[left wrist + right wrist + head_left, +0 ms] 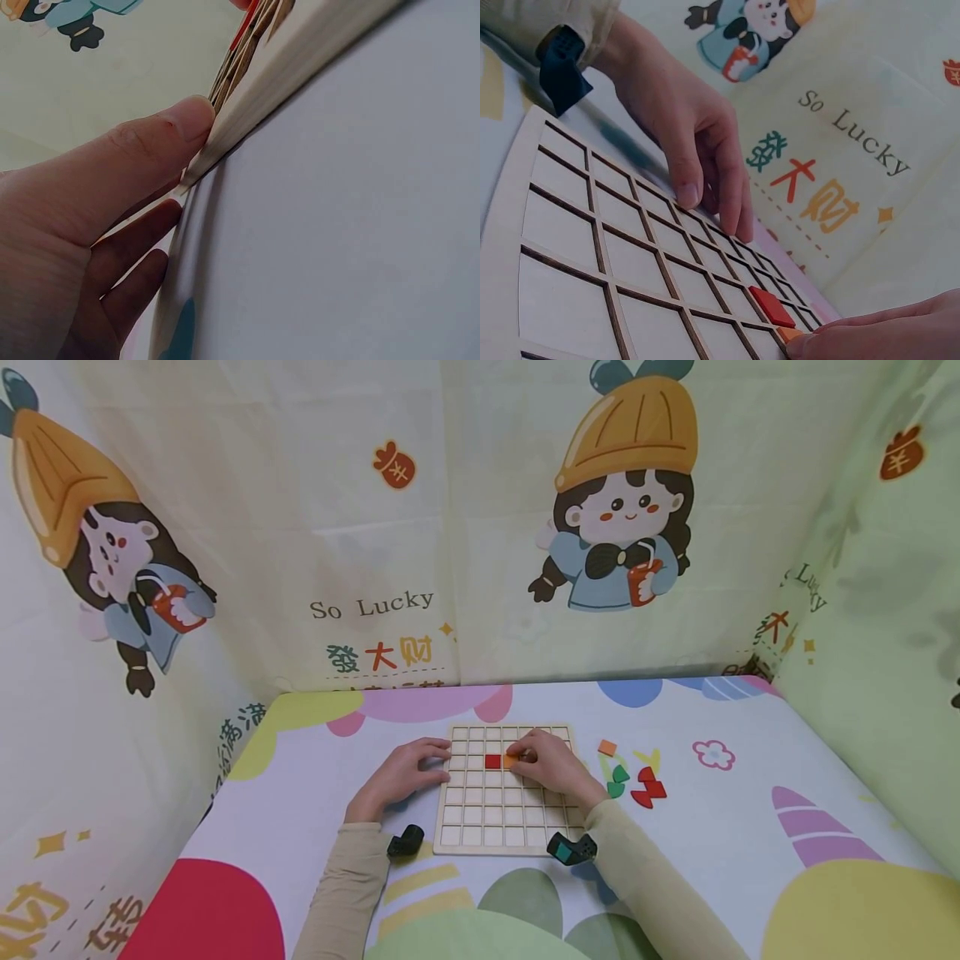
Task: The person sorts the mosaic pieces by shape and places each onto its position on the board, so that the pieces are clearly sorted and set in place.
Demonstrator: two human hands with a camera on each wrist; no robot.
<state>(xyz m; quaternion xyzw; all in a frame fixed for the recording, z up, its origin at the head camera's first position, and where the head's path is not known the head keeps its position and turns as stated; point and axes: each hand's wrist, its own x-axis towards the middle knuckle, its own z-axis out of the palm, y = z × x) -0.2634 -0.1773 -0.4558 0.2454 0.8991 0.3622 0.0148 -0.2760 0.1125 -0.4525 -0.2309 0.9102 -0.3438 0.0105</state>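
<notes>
A wooden grid board [495,852] of square cells lies flat on the table, with a red square tile [492,762] in one upper-middle cell. Just right of that tile, my right hand [552,764] pinches an orange tile [510,762] between thumb and fingertips, low over the neighbouring cell. In the right wrist view the orange tile [787,333] is partly covered by the fingers. My left hand [405,772] touches the board's left edge with extended thumb and fingers. The left wrist view shows its thumb [195,118] against the board's side [262,101].
Right of the board lie a loose orange square [607,747], green pieces [617,781] and several red pieces [651,787]. A patterned cloth [330,893] covers the table. Printed fabric [495,552] hangs behind it and on both sides.
</notes>
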